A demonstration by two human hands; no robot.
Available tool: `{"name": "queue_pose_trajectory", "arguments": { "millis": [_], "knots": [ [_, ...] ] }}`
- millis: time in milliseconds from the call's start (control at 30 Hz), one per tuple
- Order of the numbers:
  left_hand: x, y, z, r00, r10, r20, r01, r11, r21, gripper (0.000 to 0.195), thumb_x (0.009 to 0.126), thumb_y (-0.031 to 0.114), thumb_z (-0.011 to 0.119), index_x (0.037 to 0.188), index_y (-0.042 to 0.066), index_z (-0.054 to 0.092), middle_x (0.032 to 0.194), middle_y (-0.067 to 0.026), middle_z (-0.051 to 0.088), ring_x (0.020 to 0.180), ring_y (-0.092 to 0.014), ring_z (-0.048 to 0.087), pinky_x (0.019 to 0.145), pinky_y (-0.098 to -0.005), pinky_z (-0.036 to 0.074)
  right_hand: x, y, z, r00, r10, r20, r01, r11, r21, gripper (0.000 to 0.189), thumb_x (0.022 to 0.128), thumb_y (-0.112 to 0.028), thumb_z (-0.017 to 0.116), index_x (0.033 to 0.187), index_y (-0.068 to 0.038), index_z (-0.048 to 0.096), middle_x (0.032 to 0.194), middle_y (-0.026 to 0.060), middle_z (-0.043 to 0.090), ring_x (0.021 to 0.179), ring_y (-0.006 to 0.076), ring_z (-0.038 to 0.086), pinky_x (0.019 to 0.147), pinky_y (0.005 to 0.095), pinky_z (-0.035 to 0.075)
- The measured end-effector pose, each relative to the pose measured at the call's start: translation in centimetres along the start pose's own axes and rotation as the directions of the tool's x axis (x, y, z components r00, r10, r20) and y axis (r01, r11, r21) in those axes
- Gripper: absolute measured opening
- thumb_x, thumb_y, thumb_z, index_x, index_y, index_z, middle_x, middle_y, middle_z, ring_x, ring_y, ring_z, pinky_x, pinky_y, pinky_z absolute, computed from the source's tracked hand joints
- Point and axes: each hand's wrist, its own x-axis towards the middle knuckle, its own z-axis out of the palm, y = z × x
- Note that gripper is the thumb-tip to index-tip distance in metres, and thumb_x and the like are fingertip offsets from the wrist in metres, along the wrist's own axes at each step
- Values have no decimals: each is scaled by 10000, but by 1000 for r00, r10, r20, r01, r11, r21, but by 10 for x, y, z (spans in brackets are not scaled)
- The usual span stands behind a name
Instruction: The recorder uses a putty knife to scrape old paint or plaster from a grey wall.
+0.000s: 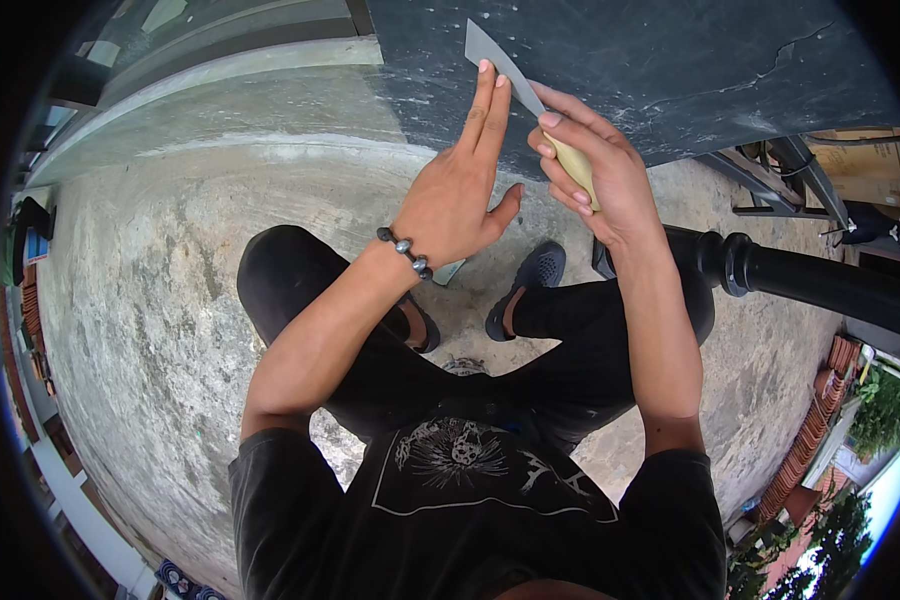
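My right hand is closed around the pale yellow handle of a putty knife, whose flat metal blade points up and to the left, in front of a dark painted wall. My left hand has its index and middle fingers stretched out, their tips at the blade's near edge; whether they press on it I cannot tell. The left thumb stands apart, and that hand grasps nothing. A beaded bracelet circles the left wrist. Cracks and white specks mark the wall. Below the left hand, a small pale green object lies on the ground, partly hidden.
Rough concrete floor surrounds my bent legs and dark shoes. A thick black pipe-like post runs off to the right. Behind it are a dark metal frame and a cardboard box. A pale ledge is at the upper left.
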Motion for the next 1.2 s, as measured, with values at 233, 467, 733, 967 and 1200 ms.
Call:
{"name": "queue_pose_trajectory", "arguments": {
  "millis": [233, 467, 733, 967, 1200],
  "knots": [
    [1, -4, -4, 1000, 1, 27, -2, 1000, 23, 1094, 806, 84, 726, 1636, 41, 15, 1707, -211, 3, 1215, -360, 639, 746, -405, 601, 3, -1, 1, 1000, -2, 11, 2, 1000, -4, 453, 997, -164, 618, 1416, -2, 563, 805, 28, 562, 445, 29, 406, 375, 203, 287],
    [1, 0, -2, 998, -33, 53, 32, 999, 22, 1094, 811, 81, 728, 1639, 53, 12, 1703, -223, 7, 1225, -357, 635, 756, -395, 606, 4, 2, -5, 1000, -1, 12, 2, 1000, -8, 452, 997, -167, 621, 1411, 4, 564, 799, 33, 559, 446, 30, 410, 374, 203, 285],
    [1, -3, -5, 999, -17, 31, 16, 999, 36, 1102, 817, 87, 730, 1636, 47, -7, 1703, -224, 14, 1215, -363, 641, 748, -393, 606, 9, 1, 0, 1000, -9, 28, 9, 1000, -8, 457, 994, -167, 621, 1412, 8, 560, 811, 37, 569, 447, 30, 413, 370, 203, 284],
    [2, 4, -1, 998, -33, 53, 31, 999, 24, 1102, 822, 92, 729, 1633, 39, -16, 1703, -224, 3, 1193, -364, 650, 721, -386, 601, 3, 0, -7, 1000, -2, 11, 2, 1000, 0, 457, 990, -153, 615, 1412, 11, 559, 804, 36, 572, 444, 29, 409, 370, 202, 285],
    [1, -5, -4, 999, -23, 27, 22, 998, 54, 1111, 823, 96, 730, 1633, 42, -28, 1704, -223, -7, 1156, -370, 664, 713, -389, 593, 11, 1, 2, 999, -3, 45, 4, 1000, -3, 453, 989, -150, 612, 1410, 7, 561, 803, 31, 576, 445, 28, 411, 370, 202, 281]
  ]
}}
